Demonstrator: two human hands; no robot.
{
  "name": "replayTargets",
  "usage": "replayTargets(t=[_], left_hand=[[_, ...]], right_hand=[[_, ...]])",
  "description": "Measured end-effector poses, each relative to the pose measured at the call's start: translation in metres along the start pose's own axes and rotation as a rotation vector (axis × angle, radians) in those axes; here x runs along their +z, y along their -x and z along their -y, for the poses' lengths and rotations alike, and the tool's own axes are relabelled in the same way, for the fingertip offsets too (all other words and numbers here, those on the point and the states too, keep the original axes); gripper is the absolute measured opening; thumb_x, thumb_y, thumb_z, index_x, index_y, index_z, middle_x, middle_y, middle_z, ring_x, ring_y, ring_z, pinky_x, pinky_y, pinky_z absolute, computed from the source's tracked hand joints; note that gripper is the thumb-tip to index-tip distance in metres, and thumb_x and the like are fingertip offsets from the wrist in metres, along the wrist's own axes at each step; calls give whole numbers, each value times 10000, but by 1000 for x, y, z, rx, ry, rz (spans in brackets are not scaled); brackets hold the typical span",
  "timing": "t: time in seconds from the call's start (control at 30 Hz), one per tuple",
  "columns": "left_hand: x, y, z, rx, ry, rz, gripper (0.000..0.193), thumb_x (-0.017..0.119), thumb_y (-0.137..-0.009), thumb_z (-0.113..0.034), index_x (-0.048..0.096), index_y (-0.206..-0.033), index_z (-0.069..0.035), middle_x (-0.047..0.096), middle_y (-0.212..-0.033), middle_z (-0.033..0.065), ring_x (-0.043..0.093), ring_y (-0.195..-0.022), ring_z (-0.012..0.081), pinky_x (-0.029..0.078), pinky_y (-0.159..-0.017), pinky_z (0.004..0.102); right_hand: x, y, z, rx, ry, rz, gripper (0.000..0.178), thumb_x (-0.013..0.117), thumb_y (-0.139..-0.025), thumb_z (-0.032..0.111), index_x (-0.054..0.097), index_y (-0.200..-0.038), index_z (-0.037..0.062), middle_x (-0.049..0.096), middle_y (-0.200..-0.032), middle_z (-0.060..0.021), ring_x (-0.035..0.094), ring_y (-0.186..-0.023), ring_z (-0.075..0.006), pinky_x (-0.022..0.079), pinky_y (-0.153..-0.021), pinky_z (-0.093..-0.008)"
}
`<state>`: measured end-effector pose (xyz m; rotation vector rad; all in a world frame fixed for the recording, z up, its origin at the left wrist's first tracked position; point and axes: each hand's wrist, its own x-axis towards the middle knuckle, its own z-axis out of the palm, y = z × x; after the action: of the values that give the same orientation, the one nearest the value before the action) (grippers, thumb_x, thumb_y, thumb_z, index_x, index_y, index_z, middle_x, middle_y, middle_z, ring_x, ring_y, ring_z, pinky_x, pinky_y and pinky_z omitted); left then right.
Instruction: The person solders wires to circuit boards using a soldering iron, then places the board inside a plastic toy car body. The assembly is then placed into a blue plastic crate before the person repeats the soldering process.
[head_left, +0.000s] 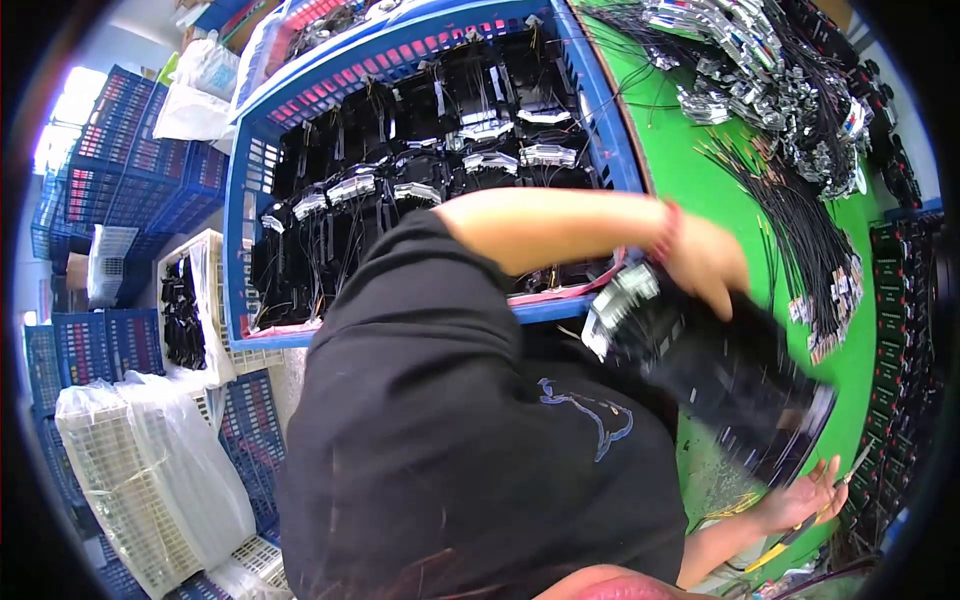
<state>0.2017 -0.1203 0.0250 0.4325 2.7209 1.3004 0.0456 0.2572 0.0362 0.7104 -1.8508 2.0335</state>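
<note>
My left hand (708, 262), a red band at its wrist, reaches across my front and grips the upper edge of a black plastic housing (725, 365). A silvery part sits at the housing's left end; motion smears the whole piece. It is tilted above the green mat (655, 130). At the lower right, my right hand (805, 500) is closed around a slim soldering iron (785, 545) with a yellow and black handle. Its metal tip points up and away, beside the housing's lower end.
A blue crate (238, 215) with rows of similar black housings stands left of the mat. On the mat lie a heap of silvery connectors (770, 95) and black wires (800, 245). Stacked black units (890, 330) line the right side. Blue crates (115, 150) are piled at left.
</note>
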Motion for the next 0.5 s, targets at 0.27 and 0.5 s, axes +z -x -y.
replayTargets(t=[0.27,0.5], left_hand=[[-101,360,130,-800,-101,-1734,287,646,-803,-208,690,-965,25,700,-859,188,671,-837,309,499,-766,360],[-63,458,238,-1498,-470,-1773,336,655,-829,-254,661,-958,56,682,-970,251,648,-967,399,496,-860,431]], right_hand=[[15,57,-23,61,213,157,261,500,-963,78,474,-1200,-30,666,-1019,-230,639,-920,-241,451,-783,-322],[48,66,-11,211,405,214,281,476,-983,105,460,-1226,-35,663,-1047,-208,621,-968,-230,437,-833,-310]])
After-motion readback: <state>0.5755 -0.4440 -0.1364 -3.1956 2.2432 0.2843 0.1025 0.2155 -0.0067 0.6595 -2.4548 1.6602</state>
